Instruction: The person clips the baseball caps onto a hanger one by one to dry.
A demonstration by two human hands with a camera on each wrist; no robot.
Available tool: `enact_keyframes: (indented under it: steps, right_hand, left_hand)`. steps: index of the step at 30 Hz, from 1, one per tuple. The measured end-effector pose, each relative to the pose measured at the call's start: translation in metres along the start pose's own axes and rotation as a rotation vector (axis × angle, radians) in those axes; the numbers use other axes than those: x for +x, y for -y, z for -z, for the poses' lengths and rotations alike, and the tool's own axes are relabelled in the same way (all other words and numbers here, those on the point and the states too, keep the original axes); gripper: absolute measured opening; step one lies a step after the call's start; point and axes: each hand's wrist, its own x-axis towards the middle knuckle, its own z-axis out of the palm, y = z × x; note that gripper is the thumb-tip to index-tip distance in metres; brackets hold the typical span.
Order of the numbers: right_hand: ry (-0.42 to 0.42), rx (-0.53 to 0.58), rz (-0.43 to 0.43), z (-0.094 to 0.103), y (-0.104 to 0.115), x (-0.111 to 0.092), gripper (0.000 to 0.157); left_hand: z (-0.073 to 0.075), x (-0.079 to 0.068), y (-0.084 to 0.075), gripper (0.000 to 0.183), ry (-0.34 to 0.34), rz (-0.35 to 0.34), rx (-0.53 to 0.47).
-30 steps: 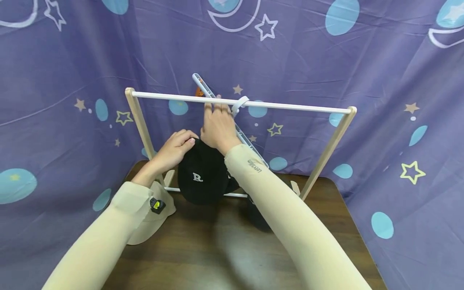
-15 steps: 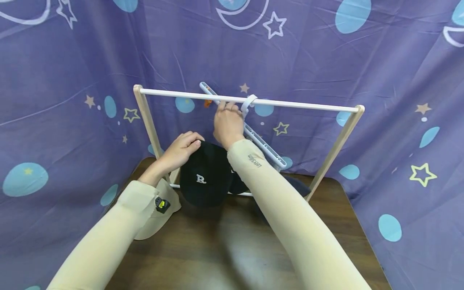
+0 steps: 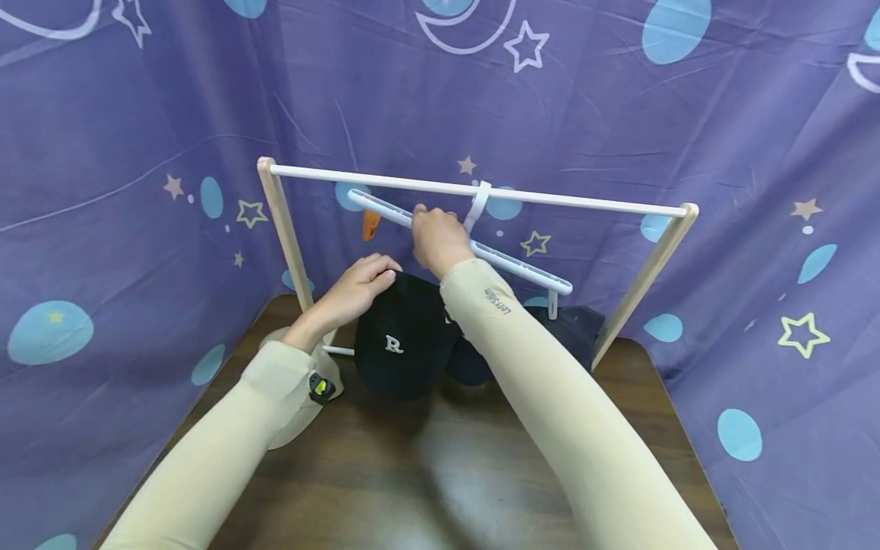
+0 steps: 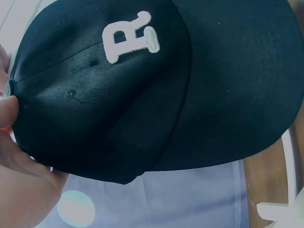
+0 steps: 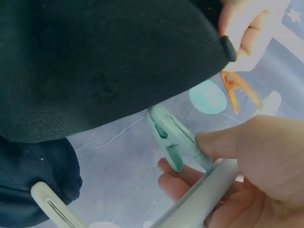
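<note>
A black cap (image 3: 406, 374) with a white letter R hangs from my left hand (image 3: 354, 294), whose thumb and fingers pinch the top of its crown. My right hand (image 3: 440, 241) is at the middle of a pale clip hanger (image 3: 522, 269), slung on the white rail. In the right wrist view its thumb and fingers pinch a green clip (image 5: 175, 135) on the hanger, just beside the cap's edge. At the hanger's lower right end, a pale clip (image 3: 553, 304) is on a dark navy cap (image 3: 577, 328). An orange clip (image 3: 370, 224) dangles at the other end.
The white rail (image 3: 584, 200) spans a wooden-legged rack (image 3: 635, 286) on a brown table (image 3: 495, 466). Behind my left forearm lies a beige cap (image 3: 296, 420). A purple patterned curtain (image 3: 742, 252) surrounds the table.
The hanger has swung from a steep slant to a flatter one, its left end lower. My right hand has dropped slightly below the rail. My left hand still holds the black cap.
</note>
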Motion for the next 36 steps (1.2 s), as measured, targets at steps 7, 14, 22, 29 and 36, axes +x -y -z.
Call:
enact_keyframes:
  steps: [7,14,22,29,36]
  right_hand:
    - [0.024,0.066,0.1,0.006,-0.006,-0.006,0.046]
    - [0.02,0.104,0.174,0.006,-0.006,-0.012,0.026]
    - [-0.015,0.152,0.183,0.005,-0.009,-0.016,0.028]
    - [-0.049,0.188,0.19,0.001,-0.01,-0.016,0.026]
    - [-0.047,0.202,0.184,0.001,-0.012,-0.018,0.026]
  left_hand:
    - [-0.009,0.002,0.003,0.022,-0.003,0.007,0.007]
    - [-0.015,0.005,0.011,0.019,-0.038,-0.011,0.021]
    - [-0.018,0.006,0.012,0.023,-0.068,0.017,0.065]
    - [-0.021,0.007,0.01,0.025,-0.07,0.055,0.06]
    - [-0.026,0.011,0.01,0.027,-0.085,0.071,0.018]
